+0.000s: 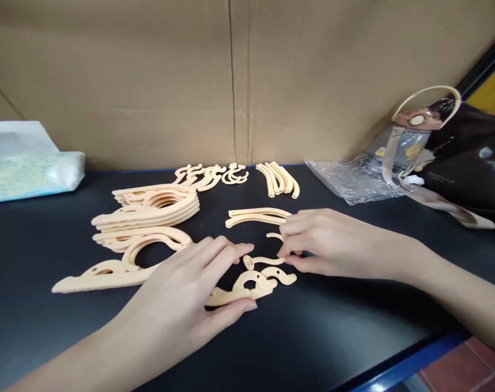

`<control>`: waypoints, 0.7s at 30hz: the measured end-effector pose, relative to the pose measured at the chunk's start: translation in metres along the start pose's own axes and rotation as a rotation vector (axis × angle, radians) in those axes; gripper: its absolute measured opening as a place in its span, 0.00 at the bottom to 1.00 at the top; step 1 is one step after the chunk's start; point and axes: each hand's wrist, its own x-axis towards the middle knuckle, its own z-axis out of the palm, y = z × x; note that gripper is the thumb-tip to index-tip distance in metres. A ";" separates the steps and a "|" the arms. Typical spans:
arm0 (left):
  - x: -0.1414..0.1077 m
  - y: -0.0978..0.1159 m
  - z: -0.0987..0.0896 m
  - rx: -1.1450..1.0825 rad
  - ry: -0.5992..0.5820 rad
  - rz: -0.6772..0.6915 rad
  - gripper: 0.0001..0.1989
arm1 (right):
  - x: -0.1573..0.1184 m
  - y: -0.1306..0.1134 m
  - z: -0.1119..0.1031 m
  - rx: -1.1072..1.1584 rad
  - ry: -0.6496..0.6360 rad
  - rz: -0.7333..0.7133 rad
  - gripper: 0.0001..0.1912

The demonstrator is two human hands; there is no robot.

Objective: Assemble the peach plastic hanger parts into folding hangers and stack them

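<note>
My right hand [312,242] pinches the end of a thin, curved, cream plastic hook [267,261] with a round disc at its other end. Just above, another curved piece [274,236] runs partly behind my right fingers. My left hand [202,275] lies palm down, index finger stretched towards the hook and thumb apart from it. Between that thumb and index finger shows a cream hanger piece [253,283] with a rounded cut-out; its left part is hidden under the hand. Beside it is a small wavy piece [282,275]. Two slim arms [257,213] lie beyond my right fingers.
Stacked cream hanger parts [149,218] lie to the left on the black table [312,337]. Small hooks [202,177] and slim arms [277,179] are grouped at the back. A tissue pack [30,174] stands left; clear plastic wrap [349,179] and a dark bag [471,158] are right.
</note>
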 end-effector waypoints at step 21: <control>0.002 -0.006 -0.001 -0.132 0.051 0.026 0.09 | -0.003 -0.006 0.007 -0.236 0.336 -0.202 0.11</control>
